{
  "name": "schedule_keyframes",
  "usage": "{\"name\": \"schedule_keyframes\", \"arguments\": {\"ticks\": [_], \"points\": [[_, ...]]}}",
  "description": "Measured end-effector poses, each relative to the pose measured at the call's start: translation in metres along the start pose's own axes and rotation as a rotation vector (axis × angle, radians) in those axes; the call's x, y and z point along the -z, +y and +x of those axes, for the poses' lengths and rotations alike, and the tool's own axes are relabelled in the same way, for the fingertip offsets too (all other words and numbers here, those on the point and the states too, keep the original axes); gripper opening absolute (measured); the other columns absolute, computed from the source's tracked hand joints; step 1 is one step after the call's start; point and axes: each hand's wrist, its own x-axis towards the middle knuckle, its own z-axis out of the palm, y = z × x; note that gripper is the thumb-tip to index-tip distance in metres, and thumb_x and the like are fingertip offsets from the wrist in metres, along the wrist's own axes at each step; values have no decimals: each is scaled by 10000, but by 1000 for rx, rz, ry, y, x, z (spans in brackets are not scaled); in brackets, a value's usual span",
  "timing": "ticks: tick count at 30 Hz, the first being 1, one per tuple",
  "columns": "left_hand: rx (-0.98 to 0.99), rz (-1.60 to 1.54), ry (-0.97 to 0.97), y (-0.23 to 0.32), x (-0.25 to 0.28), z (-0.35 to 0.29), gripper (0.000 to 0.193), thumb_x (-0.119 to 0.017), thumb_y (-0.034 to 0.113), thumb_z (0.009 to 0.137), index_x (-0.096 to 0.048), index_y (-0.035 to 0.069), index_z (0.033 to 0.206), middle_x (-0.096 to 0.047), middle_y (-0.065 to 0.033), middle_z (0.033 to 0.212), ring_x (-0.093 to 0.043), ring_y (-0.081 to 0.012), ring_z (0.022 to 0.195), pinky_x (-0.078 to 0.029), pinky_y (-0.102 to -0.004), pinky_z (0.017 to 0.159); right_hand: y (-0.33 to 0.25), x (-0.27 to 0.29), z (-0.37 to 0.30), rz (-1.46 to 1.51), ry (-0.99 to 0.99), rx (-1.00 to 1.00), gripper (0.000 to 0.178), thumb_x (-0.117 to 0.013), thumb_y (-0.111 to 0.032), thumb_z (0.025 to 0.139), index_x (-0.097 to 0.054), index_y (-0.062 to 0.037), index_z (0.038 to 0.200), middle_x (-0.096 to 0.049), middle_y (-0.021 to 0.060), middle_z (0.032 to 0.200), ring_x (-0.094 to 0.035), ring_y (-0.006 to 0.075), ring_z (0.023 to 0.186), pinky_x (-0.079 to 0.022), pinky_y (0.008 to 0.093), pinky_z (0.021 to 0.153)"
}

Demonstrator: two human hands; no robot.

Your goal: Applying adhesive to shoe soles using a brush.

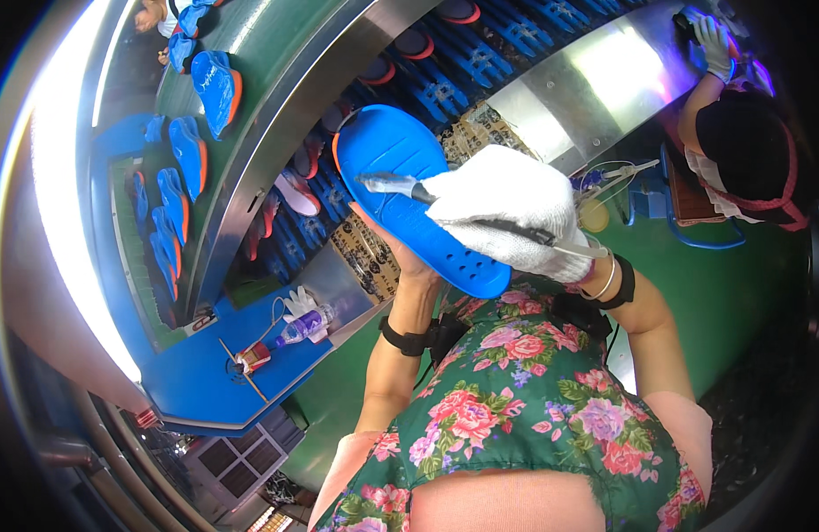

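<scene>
A blue shoe sole (383, 146) with an orange rim and several small holes at its near end is tilted in front of me. My left hand (393, 246) is bare and supports the sole from below; most of its fingers are hidden behind it. On my right hand (511, 208) is a white knitted glove, and its fingers are closed round a brush (388, 183). The pale, smeared bristles touch the inner face of the sole or lie just over it. A pale rod-like end (580, 249) sticks out behind the glove.
More blue and orange soles (216, 93) lie on a green conveyor belt (276, 31) at left, behind a metal rail (241, 195). A blue shelf (197, 377) carries a purple-labelled bottle (303, 328) and a red pot (253, 356). At right sits another person (742, 133) with a gloved hand.
</scene>
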Motion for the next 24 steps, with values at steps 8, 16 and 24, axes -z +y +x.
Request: {"name": "schedule_keyframes", "arguments": {"ticks": [8, 16, 24], "points": [[127, -250, -259, 12, -30, 4, 1090, -366, 946, 821, -436, 45, 1431, -643, -196, 1193, -670, -320, 963, -581, -447, 860, 5, 1, -13, 235, -95, -48, 206, -785, -111, 824, -790, -106, 1031, -766, 90, 1034, -719, 256, 891, -577, 371, 788], [237, -196, -327, 20, -24, 18, 1159, -357, 1007, 745, -475, 46, 1381, -667, -213, 1048, -677, -371, 845, -568, -476, 741, -5, -1, -29, 146, -176, -18, 281, -811, -117, 807, -772, -107, 1085, -761, 82, 1080, -709, 269, 893, -571, 379, 794], [252, -259, -351, 21, -29, 19, 1118, -363, 999, 756, -511, 31, 1295, -631, -172, 1026, -642, -358, 854, -540, -525, 745, -12, -10, -46, -102, -166, 59, 258, -800, -92, 807, -774, -112, 1063, -758, 63, 1048, -712, 263, 905, -569, 378, 770]]}}
